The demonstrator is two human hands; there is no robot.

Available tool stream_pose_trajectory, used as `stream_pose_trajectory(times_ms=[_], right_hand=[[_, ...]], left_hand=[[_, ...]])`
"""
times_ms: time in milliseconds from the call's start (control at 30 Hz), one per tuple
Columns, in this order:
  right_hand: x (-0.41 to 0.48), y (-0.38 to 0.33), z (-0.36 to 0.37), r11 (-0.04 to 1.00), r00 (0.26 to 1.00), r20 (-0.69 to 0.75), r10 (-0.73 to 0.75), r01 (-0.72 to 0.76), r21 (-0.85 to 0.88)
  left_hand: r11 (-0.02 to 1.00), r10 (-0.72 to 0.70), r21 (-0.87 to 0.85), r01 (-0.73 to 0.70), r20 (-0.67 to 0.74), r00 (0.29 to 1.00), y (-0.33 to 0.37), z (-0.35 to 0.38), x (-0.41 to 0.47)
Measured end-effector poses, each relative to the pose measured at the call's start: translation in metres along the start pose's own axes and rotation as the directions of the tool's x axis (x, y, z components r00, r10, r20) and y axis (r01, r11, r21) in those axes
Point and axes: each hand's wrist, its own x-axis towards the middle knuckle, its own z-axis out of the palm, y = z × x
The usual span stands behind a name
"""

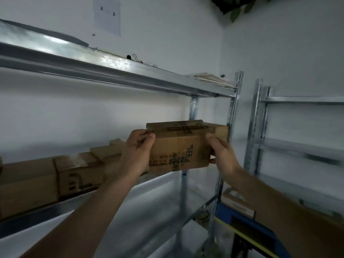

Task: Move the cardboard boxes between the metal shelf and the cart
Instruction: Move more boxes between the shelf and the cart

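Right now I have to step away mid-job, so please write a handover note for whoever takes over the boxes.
Left hand grips the left end of a printed cardboard box; right hand grips its right end.
The box is at the right end of the metal shelf, middle level; whether it rests there is unclear.
A row of boxes stands on that level to the left.
A further box lies low right on what seems the blue cart.
Which way boxes are going cannot be told; check, then carry on.
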Motion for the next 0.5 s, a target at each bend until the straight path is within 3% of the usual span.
stream_pose_trajectory(times_ms=[333, 500], right_hand=[[-0.018, 0.032, -0.071, 0.981, 0.934, -0.305, 0.186, -0.196, -0.002], [-0.040, 0.052, -0.110, 0.979, 0.934, -0.309, 0.181, -0.201, -0.034]], left_hand=[[0.976, -0.094, -0.151, 0.156, 0.354, 0.930, -0.059, 0.081, 0.003], [0.986, -0.039, -0.116, 0.119, 0.538, 0.842, -0.079, 0.123, -0.008]])
